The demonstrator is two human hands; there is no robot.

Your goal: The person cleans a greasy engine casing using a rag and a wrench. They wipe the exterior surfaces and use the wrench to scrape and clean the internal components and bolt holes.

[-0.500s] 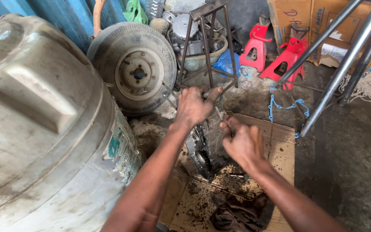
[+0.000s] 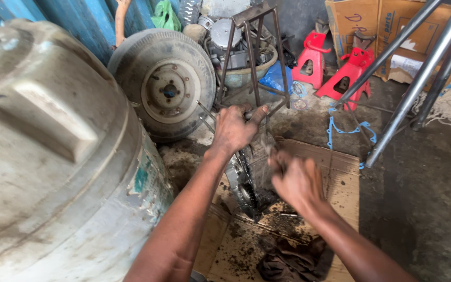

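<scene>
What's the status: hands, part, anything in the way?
Left hand grips top of greasy metal engine part. Right hand blurred beside it, grip unclear. Metal stand close behind.

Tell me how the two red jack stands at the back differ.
The left jack stand stands upright on its legs; the right jack stand leans over, its top tilted to the right. The left one sits farther back and shows smaller; the right one is nearer the cardboard box. Both are red, with splayed legs and dark tops.

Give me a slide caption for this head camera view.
Two hands, left and right, grip a greasy engine part over cardboard.
</scene>
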